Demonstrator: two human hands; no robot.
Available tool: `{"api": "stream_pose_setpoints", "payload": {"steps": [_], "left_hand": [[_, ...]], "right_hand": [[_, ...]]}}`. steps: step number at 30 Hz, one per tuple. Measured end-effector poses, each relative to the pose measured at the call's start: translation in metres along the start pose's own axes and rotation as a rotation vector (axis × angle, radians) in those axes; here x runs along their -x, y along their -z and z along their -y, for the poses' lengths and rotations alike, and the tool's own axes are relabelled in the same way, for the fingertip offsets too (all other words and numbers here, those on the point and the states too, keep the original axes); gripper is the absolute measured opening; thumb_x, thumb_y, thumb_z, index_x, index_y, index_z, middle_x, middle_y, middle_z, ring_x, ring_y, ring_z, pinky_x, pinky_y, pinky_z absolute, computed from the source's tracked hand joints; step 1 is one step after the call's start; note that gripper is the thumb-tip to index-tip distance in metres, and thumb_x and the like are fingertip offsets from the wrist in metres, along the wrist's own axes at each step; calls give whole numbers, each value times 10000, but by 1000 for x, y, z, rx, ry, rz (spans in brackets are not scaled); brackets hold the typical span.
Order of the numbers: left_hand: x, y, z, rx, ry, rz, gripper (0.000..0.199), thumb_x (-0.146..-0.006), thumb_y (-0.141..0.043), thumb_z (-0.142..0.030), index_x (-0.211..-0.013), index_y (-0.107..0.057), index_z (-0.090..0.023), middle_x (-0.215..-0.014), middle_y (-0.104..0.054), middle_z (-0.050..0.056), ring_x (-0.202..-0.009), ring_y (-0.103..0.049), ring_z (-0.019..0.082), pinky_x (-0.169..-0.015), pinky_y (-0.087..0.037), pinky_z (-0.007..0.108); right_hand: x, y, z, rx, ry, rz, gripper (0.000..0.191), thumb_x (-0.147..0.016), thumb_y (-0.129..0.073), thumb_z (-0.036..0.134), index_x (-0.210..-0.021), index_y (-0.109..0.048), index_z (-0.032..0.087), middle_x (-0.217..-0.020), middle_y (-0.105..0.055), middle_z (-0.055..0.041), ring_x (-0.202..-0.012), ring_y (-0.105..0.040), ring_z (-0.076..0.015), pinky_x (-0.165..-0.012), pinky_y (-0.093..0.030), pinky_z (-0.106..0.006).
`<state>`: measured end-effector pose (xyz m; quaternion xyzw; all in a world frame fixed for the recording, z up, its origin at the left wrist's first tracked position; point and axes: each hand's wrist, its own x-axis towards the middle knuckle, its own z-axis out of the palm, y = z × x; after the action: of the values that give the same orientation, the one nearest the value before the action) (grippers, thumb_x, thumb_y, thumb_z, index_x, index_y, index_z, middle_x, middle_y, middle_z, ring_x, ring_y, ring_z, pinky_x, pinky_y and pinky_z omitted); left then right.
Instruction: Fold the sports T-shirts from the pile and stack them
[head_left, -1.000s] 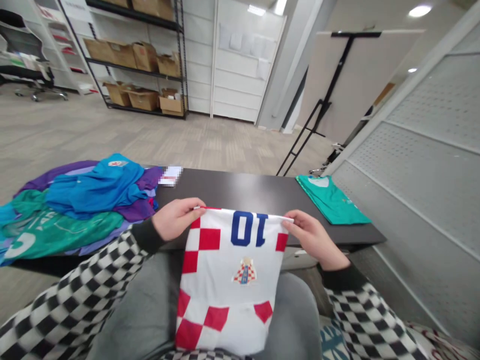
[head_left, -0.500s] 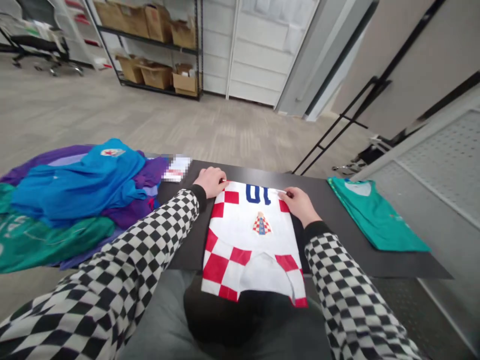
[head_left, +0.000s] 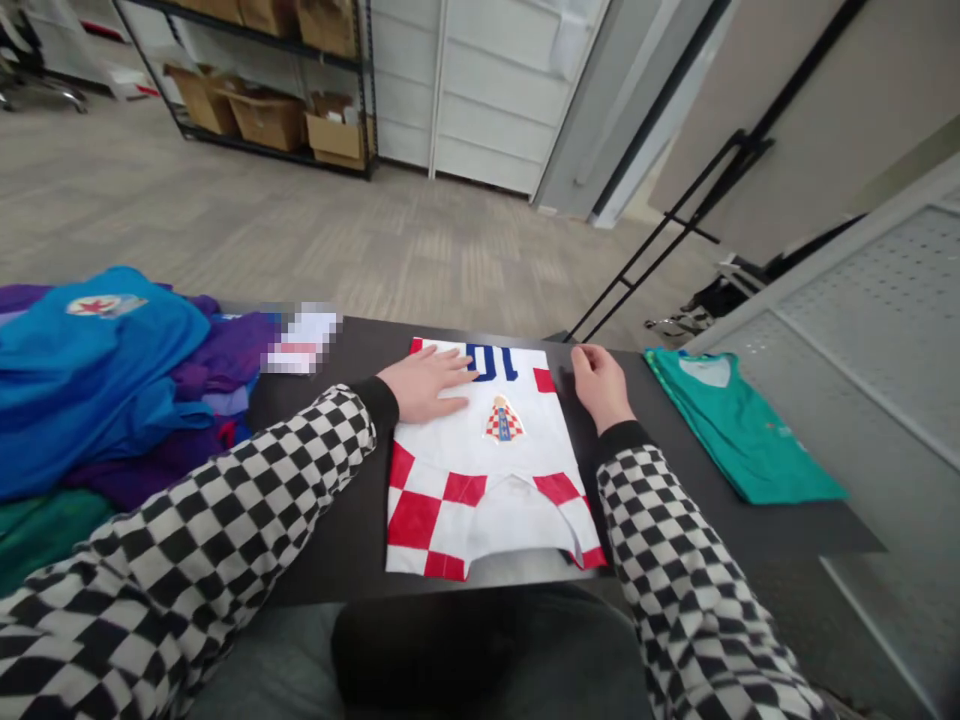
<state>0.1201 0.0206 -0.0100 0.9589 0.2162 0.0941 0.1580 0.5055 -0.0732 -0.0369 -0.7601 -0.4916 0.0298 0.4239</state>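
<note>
A white jersey with red checks (head_left: 480, 470) lies flat and face down on the dark table (head_left: 352, 350), its navy number 10 upside down at the far edge and a checked crest below it. My left hand (head_left: 424, 385) rests flat on the jersey near that far edge, fingers spread. My right hand (head_left: 598, 385) sits just off the jersey's right edge, fingers loosely curled and holding nothing. A folded teal shirt (head_left: 742, 430) lies to the right of my right hand. Beyond my left forearm is a heap of blue, purple and green garments (head_left: 97, 380).
A pixelated white item (head_left: 300, 342) lies at the table's far left. A perforated grey panel (head_left: 862, 320) stands along the right. Metal shelves with cardboard boxes (head_left: 262, 100) stand across the carpeted floor. My grey-trousered lap lies below the table's near edge.
The jersey has gone from held up over my lap to lying flat on the table. My left hand has let go and pressed flat; my right hand has released the edge.
</note>
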Motion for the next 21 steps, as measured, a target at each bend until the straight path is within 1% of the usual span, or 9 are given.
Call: {"api": "stream_pose_setpoints", "payload": {"steps": [3,6,8,10,12,14,15,18,21], "left_hand": [[2,-8,0,-33,122,115,783,-1097,-461,-634,-1766,-468,-228,-1873,-363,120,-1759,-288,343,-1434,-158,615],[12,-6,-9,-82,347,76,816,-1105,-417,-625,-1796,-402,-192,-1890,-309,136,-1773,-248,349,-1426,-185,626],[30,0,-27,-130,538,45,804,-1113,-382,-607,-1790,-408,-174,-1882,-319,168,-1751,-301,378,-1391,-267,639],[57,10,-54,-211,693,37,790,-1103,-367,-651,-1695,-558,-164,-1798,-467,229,-1644,-471,451,-1296,-388,676],[91,21,-82,-276,766,57,783,-1082,-356,-737,-1456,-768,-185,-1557,-705,261,-1420,-671,495,-1170,-477,706],[123,32,-104,-295,767,35,751,-1074,-363,-763,-1257,-850,-221,-1304,-829,229,-1234,-767,476,-1094,-522,686],[136,35,-109,-290,735,-7,709,-1084,-373,-733,-1238,-855,-236,-1266,-844,204,-1212,-781,450,-1091,-534,653],[164,32,-107,-265,514,-129,605,-1101,-430,-611,-1439,-787,-258,-1502,-768,150,-1401,-710,366,-1209,-501,533],[176,7,-90,-226,368,-34,716,-1089,-473,-623,-1689,-597,-252,-1785,-524,119,-1653,-485,351,-1367,-354,520]], "right_hand": [[6,9,-2,-64,-10,-43,635,-993,-602,725,-1217,-807,167,-1079,-840,-153,-958,-755,-302,-962,-591,-452],[17,19,3,-120,-42,-115,619,-980,-602,684,-1224,-809,154,-1058,-838,-159,-939,-749,-297,-946,-592,-444],[28,27,7,-144,-66,-171,595,-961,-602,646,-1211,-813,149,-1031,-835,-156,-922,-736,-292,-939,-583,-439],[42,37,9,-172,-92,-234,573,-944,-590,606,-1202,-815,147,-988,-823,-139,-879,-711,-278,-910,-572,-426],[60,48,6,-200,-125,-288,544,-929,-574,570,-1173,-820,151,-924,-798,-112,-812,-672,-257,-858,-556,-405],[81,59,2,-218,-161,-317,500,-910,-567,536,-1116,-825,161,-867,-770,-91,-764,-638,-244,-815,-537,-389],[92,64,0,-224,-174,-325,477,-900,-568,523,-1085,-825,166,-851,-761,-87,-756,-630,-242,-806,-529,-385],[123,77,3,-251,-203,-333,439,-889,-573,506,-1048,-811,172,-854,-759,-87,-762,-634,-245,-794,-520,-381],[163,87,32,-272,-167,-285,419,-922,-584,506,-1070,-796,176,-860,-767,-82,-753,-642,-244,-790,-531,-384]]}}
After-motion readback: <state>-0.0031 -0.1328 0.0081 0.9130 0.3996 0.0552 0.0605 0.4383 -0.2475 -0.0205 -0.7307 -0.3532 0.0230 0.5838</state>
